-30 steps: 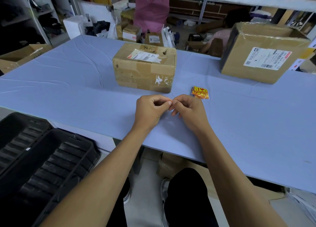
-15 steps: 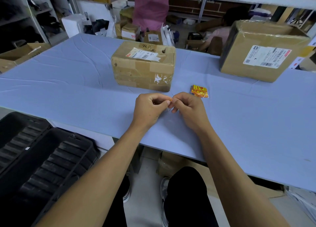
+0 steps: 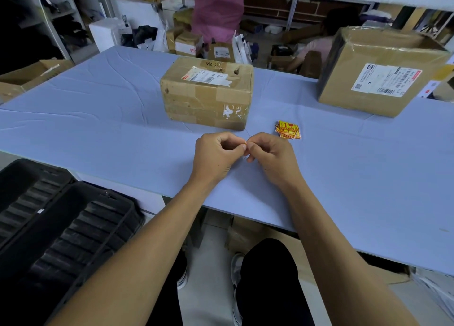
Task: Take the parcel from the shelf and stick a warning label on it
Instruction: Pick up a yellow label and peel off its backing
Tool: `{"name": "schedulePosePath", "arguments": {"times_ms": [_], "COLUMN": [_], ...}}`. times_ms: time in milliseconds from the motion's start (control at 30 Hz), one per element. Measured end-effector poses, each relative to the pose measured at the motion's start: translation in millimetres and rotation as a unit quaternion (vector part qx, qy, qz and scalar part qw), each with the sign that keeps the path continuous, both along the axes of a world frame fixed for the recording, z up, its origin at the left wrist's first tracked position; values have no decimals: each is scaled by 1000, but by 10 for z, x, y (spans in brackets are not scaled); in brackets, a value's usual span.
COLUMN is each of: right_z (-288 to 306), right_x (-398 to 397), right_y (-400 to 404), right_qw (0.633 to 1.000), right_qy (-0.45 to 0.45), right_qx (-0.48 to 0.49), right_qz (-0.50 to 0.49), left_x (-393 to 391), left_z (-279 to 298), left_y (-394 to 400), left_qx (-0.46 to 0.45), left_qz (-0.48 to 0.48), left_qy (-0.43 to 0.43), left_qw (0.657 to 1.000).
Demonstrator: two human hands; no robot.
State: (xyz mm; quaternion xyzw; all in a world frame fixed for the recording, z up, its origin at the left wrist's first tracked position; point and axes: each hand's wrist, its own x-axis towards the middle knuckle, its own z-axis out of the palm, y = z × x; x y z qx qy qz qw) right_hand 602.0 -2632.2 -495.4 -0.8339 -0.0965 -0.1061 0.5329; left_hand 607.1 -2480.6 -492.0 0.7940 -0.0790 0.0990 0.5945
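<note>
1. Your parcel (image 3: 207,93) sits taped shut on the blue table (image 3: 98,119), shipping slip on top.
2. Your left hand (image 3: 217,154) and right hand (image 3: 271,155) meet just in front of it, fingertips pinched tight on a tiny orange label (image 3: 246,142).
3. Label stack (image 3: 288,129) lies just right.
4. Bigger box (image 3: 378,73), far right, closed too.
</note>
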Motion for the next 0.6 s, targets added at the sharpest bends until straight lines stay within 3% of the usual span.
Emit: {"name": "schedulePosePath", "arguments": {"times_ms": [600], "right_z": [-22], "right_x": [-14], "right_y": [68], "right_qw": [999], "right_qy": [-14], "right_qx": [-34], "right_qz": [-21], "left_x": [-3], "left_z": [10], "left_y": [-20], "left_qx": [20], "left_qz": [36], "left_qy": [15], "left_qw": [999]}}
